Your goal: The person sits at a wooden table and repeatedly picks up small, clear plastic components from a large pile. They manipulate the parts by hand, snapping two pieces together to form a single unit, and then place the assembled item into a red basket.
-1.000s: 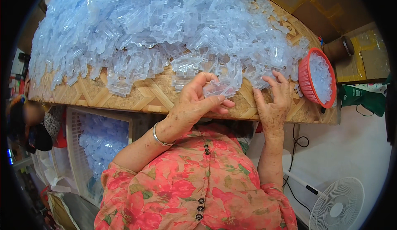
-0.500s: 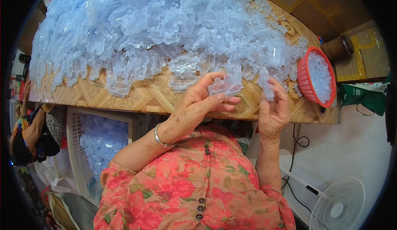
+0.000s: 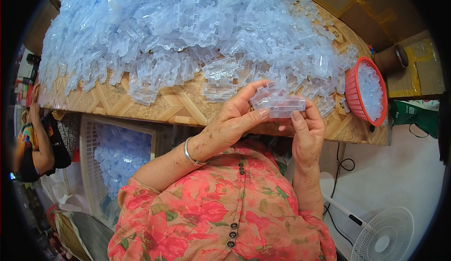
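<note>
My left hand (image 3: 244, 113) pinches clear plastic pieces (image 3: 267, 93) between thumb and fingers, just over the table's front edge. From the other side, my right hand (image 3: 307, 132) grips a clear rectangular plastic piece (image 3: 287, 104) by its right end, thumb in front and fingers behind. This piece overlaps those in the left hand, and its left end meets the left thumb tip. Beyond both hands, a large heap of similar clear, bluish plastic pieces (image 3: 155, 31) covers most of the patterned table (image 3: 162, 106).
At the table's right end stands a red plastic basket (image 3: 356, 94) of small clear parts. Below the table on the left is a white crate (image 3: 89, 167) of clear parts. A white fan (image 3: 383, 237) sits lower right. Another person's arm (image 3: 42, 139) shows far left.
My right hand has moved left to my left hand, and its plastic piece has turned from upright to lying sideways against the left hand's pieces. The view has shifted slightly.
</note>
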Available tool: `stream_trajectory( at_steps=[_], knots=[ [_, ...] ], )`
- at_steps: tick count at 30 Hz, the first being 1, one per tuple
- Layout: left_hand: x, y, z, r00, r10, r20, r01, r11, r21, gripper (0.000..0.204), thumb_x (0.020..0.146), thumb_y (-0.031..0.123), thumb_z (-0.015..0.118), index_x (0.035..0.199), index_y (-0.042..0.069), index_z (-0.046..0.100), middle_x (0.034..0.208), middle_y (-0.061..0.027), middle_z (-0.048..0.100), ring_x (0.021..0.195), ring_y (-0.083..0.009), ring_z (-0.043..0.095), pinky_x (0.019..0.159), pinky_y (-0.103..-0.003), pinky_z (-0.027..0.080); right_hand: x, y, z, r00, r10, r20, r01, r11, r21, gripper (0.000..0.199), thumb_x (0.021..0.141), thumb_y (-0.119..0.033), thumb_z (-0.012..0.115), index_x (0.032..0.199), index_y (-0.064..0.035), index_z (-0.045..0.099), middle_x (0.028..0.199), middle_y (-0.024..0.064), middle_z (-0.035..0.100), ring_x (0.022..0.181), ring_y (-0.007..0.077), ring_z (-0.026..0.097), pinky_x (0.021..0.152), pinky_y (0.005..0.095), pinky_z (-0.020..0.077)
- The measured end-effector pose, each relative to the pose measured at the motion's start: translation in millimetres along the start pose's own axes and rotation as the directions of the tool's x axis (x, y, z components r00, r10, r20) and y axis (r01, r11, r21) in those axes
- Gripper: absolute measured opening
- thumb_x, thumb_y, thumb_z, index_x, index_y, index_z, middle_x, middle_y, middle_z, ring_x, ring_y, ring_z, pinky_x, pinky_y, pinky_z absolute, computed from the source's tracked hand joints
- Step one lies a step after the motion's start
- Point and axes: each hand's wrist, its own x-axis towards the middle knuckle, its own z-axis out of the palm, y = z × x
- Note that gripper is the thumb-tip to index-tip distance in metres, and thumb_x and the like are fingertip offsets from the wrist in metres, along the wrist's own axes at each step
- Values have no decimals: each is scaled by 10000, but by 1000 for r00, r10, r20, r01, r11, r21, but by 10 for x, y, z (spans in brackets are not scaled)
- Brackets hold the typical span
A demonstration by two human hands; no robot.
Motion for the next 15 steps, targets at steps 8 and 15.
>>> stream_trajectory(
  at_steps=[8,15],
  knots=[
    [32,-82,-24,997,53,-59,-49,996,79,519,1075,113,510,1564,55,344,1434,-99,554,1301,-191,564,1109,-371,494,97,133,152,967,-233,-106,209,957,-200,560,931,-26,721,1440,20,493,1345,128,559,1047,157,649,866,301,578],
    [-10,-79,-24,999,-31,-29,32,999,36,558,1114,248,455,1615,72,286,1472,-68,511,1261,-158,563,1045,-340,489,127,59,206,909,-403,107,326,529,-783,897,720,-214,915,1476,-2,481,1346,188,569,1207,340,602,989,415,512]
  ],
)
